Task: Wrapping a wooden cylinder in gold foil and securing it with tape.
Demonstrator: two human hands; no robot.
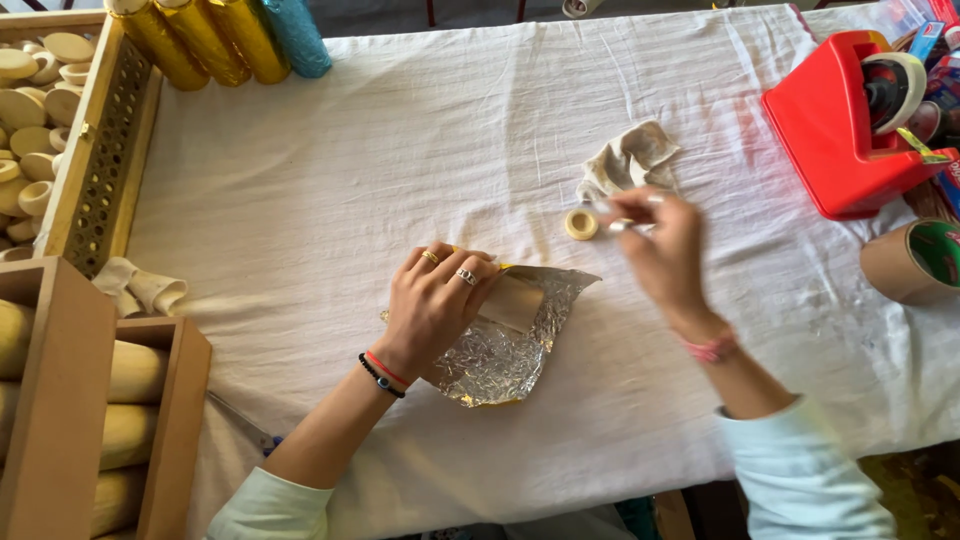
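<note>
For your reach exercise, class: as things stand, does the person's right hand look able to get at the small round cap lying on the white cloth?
Probably yes. The right hand hovers just beside the small round cap, with only bare white cloth between them. The crumpled rag lies behind, not in the way.

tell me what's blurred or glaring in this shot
Head view: the right hand is smeared by motion blur, so what its fingers hold is unclear; the left hand and crinkled foil are sharp; the foil glints; soft daylight on the white cloth, faint shadows.
</note>
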